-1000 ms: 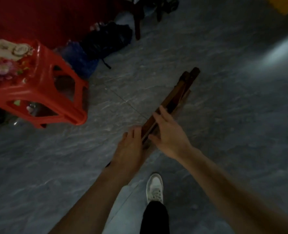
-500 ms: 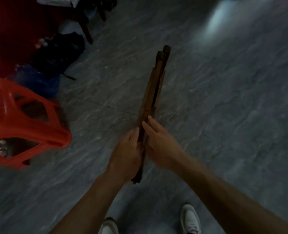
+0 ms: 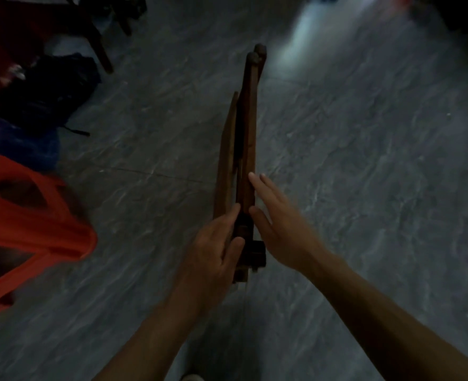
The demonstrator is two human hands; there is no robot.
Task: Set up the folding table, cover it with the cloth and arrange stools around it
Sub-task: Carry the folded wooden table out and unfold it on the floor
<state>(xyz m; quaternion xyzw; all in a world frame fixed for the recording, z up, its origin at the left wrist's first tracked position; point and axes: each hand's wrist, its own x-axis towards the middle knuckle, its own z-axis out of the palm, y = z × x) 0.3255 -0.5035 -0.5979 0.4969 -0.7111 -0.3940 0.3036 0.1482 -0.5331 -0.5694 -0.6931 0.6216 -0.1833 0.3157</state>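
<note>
Dim grey marbled floor (image 3: 364,174), red stool (image 3: 29,224)

A single head-worn view looks steeply down, close over both forearms, at the grey floor (image 3: 364,188) ahead.

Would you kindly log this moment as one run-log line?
stage: unfolding | folded wooden table frame: closed | left hand: grips near end | right hand: flat against side | red stool: left, on floor
</note>
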